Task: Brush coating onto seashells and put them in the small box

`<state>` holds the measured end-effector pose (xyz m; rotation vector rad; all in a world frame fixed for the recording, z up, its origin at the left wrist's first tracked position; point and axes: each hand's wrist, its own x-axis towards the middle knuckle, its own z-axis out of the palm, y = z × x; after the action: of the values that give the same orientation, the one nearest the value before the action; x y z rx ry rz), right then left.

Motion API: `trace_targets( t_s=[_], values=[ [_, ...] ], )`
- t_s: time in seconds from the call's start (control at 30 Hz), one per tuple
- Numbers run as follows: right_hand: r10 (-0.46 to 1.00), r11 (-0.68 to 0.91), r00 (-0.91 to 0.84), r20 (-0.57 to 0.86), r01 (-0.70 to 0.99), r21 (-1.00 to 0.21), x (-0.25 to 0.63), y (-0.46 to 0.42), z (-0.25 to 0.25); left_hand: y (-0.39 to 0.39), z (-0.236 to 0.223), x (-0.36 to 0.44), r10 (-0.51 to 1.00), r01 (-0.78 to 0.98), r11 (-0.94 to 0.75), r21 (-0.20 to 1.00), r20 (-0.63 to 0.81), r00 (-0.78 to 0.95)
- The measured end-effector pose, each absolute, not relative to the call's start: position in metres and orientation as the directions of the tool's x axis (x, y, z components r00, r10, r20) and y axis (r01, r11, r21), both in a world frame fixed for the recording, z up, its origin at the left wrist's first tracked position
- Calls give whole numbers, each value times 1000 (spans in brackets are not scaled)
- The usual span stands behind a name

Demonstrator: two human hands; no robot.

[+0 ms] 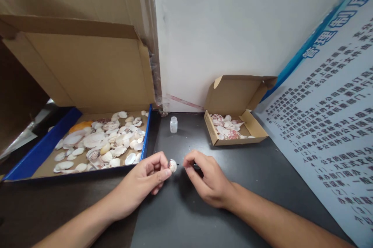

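Note:
Pinched between thumb and forefinger of my left hand (150, 174) is a small seashell (172, 165), whitish with reddish-brown speckles. My right hand (206, 178) is closed just to the right of it, fingertips together around a thin dark stick-like tool (197, 167). Its dark tip points at the shell's right edge; whether they touch I cannot tell. Most of the tool is hidden by my fingers. Beyond my hands, a small clear bottle (173, 125) with whitish contents stands upright on the dark table (177, 221).
At left, an open blue-edged cardboard box (147, 131) holds many loose shells (116, 139). A smaller open carton (256, 129) with shells (230, 127) sits at the back right. A white wall (233, 26) rises behind, and a printed poster (329, 124) slants along the right.

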<state>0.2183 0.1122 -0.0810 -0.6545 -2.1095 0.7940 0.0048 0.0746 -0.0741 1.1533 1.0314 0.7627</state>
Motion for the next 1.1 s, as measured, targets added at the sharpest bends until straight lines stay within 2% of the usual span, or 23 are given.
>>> trace_targets(
  t_s=[0.2, 0.4, 1.1],
  values=[
    [591, 740, -559, 582, 89, -666, 219, 111, -81, 74, -76, 4, 902, 17, 253, 967, -242, 357],
    [526, 772, -580, 622, 18, -635, 218, 110, -80, 75, -76, 4, 899, 28, 253, 967, -246, 363],
    [497, 777, -664, 559, 54, -627, 217, 112, -83, 76, -74, 4, 893, 45, 285, 958, -282, 350]
  ],
)
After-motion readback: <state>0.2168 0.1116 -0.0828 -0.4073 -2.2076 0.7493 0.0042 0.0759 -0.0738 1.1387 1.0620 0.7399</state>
